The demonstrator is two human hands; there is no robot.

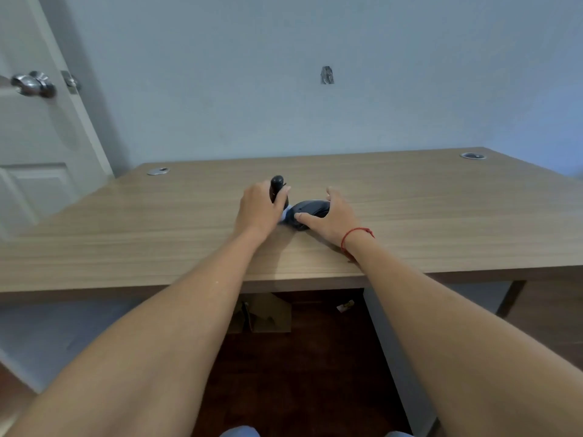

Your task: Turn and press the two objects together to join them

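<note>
While both arms reach out over the wooden bench [410,222], the hands meet near its middle. The left hand [260,209] is curled round a dark stick-shaped thing [277,184]. That thing stands almost upright, and its round top pokes out above the fingers. What it is cannot be told, because the hand hides most of it. A small pale bit [285,216] shows just under the left hand, between the two hands, and it is too small to name.

Just to the right lies a black mouse [310,208], flat on the bench. The right hand [334,216] rests on it, spread wide. Its thumb [304,217] lies along the near side of the mouse and its fingers bend over the far side, so it holds the mouse loosely from above. A red string [355,233] is tied round the right wrist.

Far back on the bench are two round silver holes, one at the left [158,171] and one at the right [472,156]. Behind the bench is a pale blue wall [284,105] with a small grey mark [327,75] on it. A white door [38,146] with a shiny knob [33,84] stands at the far left. Under the bench, on the dark floor [299,373], sits a brown box [263,316].
</note>
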